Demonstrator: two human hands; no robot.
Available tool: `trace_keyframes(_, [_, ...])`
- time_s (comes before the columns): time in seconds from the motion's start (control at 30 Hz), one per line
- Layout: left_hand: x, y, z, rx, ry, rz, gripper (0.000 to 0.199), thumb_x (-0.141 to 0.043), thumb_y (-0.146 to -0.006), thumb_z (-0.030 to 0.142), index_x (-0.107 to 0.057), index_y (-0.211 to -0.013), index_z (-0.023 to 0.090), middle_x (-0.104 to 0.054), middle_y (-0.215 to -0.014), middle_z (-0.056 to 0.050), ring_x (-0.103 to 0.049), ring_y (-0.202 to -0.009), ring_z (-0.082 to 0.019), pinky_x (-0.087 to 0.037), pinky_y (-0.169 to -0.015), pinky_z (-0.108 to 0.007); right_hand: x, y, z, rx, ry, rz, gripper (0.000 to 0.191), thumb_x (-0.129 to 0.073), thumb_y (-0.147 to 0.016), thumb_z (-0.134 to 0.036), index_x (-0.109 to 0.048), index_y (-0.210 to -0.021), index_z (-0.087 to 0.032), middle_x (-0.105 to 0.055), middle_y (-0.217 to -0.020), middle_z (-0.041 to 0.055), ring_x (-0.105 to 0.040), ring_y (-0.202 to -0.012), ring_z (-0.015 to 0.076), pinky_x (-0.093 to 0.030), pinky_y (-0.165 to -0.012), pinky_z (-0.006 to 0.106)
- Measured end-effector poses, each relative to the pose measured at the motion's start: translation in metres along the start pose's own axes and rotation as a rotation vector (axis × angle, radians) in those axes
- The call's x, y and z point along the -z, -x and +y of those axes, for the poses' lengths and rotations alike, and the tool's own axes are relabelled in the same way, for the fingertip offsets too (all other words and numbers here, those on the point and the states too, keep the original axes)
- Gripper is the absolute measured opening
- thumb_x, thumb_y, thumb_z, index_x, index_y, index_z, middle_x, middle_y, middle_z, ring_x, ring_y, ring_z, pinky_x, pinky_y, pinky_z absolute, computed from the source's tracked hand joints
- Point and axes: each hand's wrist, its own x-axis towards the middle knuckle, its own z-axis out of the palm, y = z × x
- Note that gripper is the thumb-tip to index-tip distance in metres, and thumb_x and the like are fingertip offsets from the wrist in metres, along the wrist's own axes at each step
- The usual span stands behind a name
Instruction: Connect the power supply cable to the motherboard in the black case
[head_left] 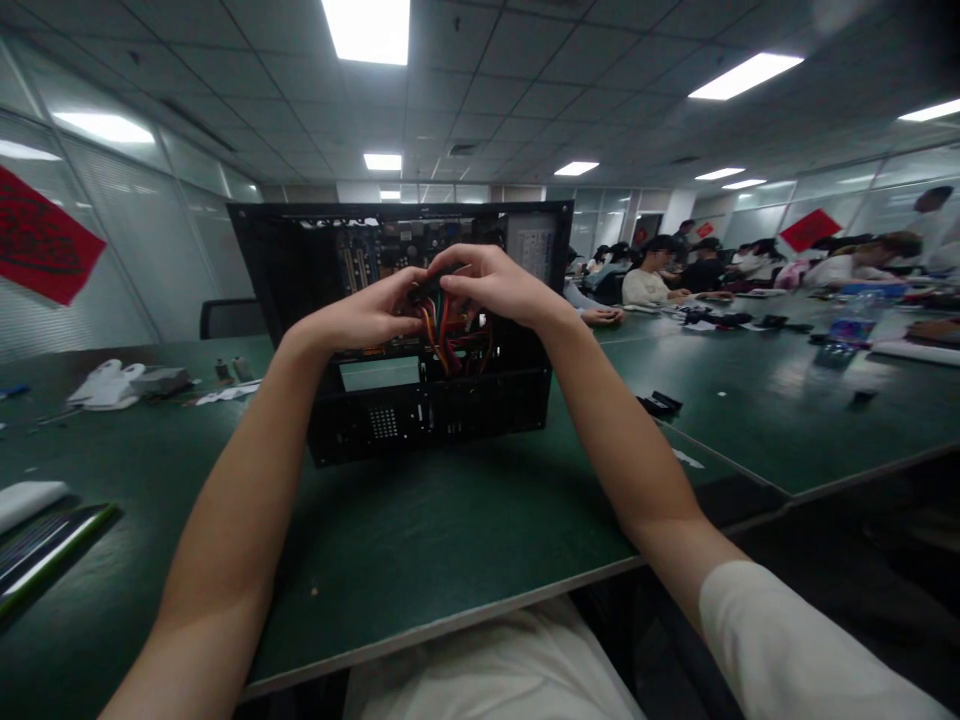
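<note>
I have both hands inside the open computer case (401,400), which stands on the green bench (420,560), set back from the near edge, its uncovered side facing me. My left hand (360,312) and right hand (499,285) meet near the middle of the case, fingers and thumbs closed on the upper end of a multicoloured cable bundle (444,335). There seems to be a dark connector at that end, but my fingers hide most of it, and I cannot tell whether it is plugged into anything.

As far as I can judge, the work is partway: the main parts are in, while the wiring is unsettled. The cables bunch loosely toward the case's lower edge, and the side facing me has no cover.

In the case, the motherboard (364,262) lies behind my hands, and what looks like the power supply (534,240) fills the upper right corner. The upper left is dark; I cannot make out what it holds.

Toward the bench's left side, a white plastic bag (109,383) lies beside a grey box (163,380); I cannot see into either.
</note>
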Motion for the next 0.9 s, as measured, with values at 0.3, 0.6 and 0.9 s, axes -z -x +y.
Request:
trace_keyframes(0.3, [-0.010,-0.013,-0.008,-0.045,-0.372,0.294,0.043,-0.071,-0.088,0.018,-0.068,-0.131,0.015,-0.077,-0.113,-0.009,-0.073,-0.102,-0.022,-0.059,-0.093,-0.034,-0.005,-0.008,0.021,0.105,0.223,0.129,0.029,-0.053,-0.106,-0.022,-0.073,-0.123,-0.011,-0.071,-0.097,0.0046,-0.067,-0.090,0.0161,-0.056,-0.082,0.028])
trace_keyframes(0.6, [-0.008,-0.012,-0.038,0.038,-0.536,0.580,0.013,-0.078,-0.087,0.020,-0.079,-0.099,0.015,-0.083,-0.096,-0.008,-0.077,-0.089,-0.023,-0.062,-0.086,-0.033,-0.027,-0.003,0.016,0.018,0.873,0.157,0.049,-0.052,-0.104,-0.011,-0.066,-0.150,-0.020,-0.068,-0.143,0.0147,-0.065,-0.127,0.0307,-0.056,-0.104,0.044])
trace_keyframes(0.9, [-0.022,-0.017,-0.073,0.054,-0.521,0.344,0.018,-0.073,-0.090,0.015,-0.087,-0.100,0.020,-0.085,-0.109,-0.011,-0.080,-0.104,-0.029,-0.061,-0.094,-0.038,-0.056,0.000,0.009,-0.231,1.095,-0.027,0.041,-0.043,-0.105,-0.003,-0.074,-0.132,-0.009,-0.070,-0.135,0.0234,-0.073,-0.116,0.0325,-0.061,-0.094,0.042])
